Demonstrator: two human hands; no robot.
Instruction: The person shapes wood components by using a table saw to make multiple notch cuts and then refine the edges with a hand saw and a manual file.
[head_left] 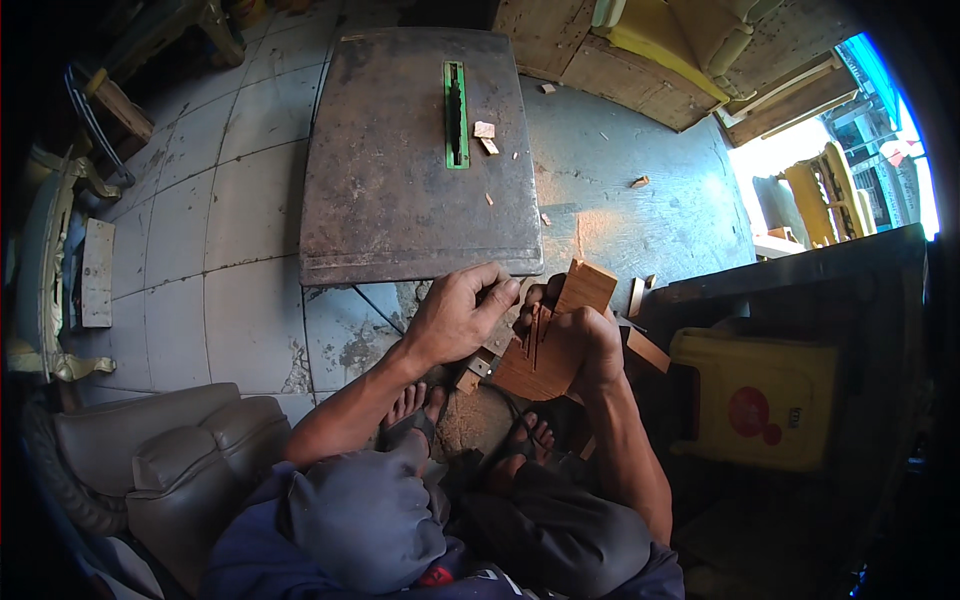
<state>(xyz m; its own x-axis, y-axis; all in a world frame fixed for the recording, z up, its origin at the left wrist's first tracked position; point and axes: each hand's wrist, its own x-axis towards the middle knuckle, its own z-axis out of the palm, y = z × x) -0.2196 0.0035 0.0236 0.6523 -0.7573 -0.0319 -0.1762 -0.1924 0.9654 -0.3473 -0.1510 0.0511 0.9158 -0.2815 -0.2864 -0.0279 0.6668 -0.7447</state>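
Note:
A brown piece of wood [537, 372] with narrow dark slits is gripped in my right hand [597, 350], its thumb lying across the face. The wood's upper end [588, 284] sticks out beyond my fingers. Close by on its left is my left hand [462, 308], closed with thumb and forefinger pressed together. Whatever those fingers pinch, if anything, is hidden. Both hands are just in front of the near edge of a worn metal-topped table [385, 150]. Set into that top is a green-framed slot [456, 115] with a dark jagged strip inside.
Small wood offcuts [485, 130] lie on the tabletop, and others [640, 182] on the floor. At my right a yellow plastic container [757, 400] stands beneath a dark bench [800, 268]. A grey-brown cushioned seat [190, 450] is at my left. Wooden furniture [640, 75] lines the far right.

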